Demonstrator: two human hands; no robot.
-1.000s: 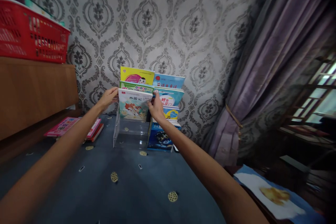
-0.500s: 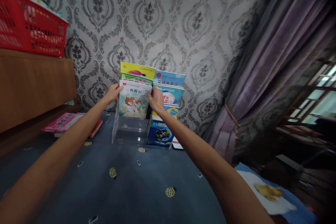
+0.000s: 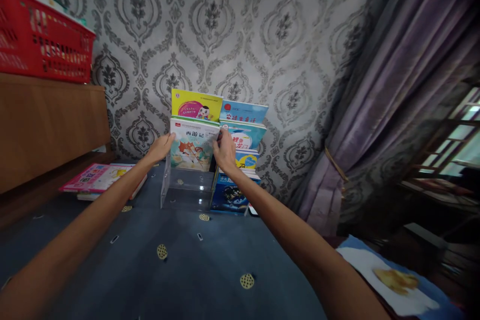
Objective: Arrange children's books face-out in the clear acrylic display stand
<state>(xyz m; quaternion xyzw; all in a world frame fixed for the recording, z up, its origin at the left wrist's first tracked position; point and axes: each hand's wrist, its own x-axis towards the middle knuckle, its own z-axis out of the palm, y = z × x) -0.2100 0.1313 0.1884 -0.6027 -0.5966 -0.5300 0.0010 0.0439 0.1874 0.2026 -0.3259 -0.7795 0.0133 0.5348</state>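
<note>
A pale picture book (image 3: 193,146) with an illustrated cover stands upright in the left column of a clear tiered book rack (image 3: 187,201). My left hand (image 3: 161,148) grips its left edge, and my right hand (image 3: 225,151) is closed on its right edge. Behind it rises a yellow book (image 3: 195,105), with a thin green edge showing between the two. The right column holds light blue books (image 3: 245,111), and a dark blue book (image 3: 230,196) sits in its lowest tier. Beneath the pale book, the front left tiers of the rack show bare clear plastic.
A pink book (image 3: 92,177) lies on others at the left, by a wooden cabinet (image 3: 48,130) carrying a red basket (image 3: 45,37). The dark cloth surface (image 3: 202,270) has a pineapple print. A purple curtain (image 3: 371,100) hangs right, above white paper (image 3: 375,260) with a yellowish piece.
The pale book has sunk slightly between my hands, covering the green book behind it except for its top edge. More of the yellow cover shows. Both hands have moved down a little.
</note>
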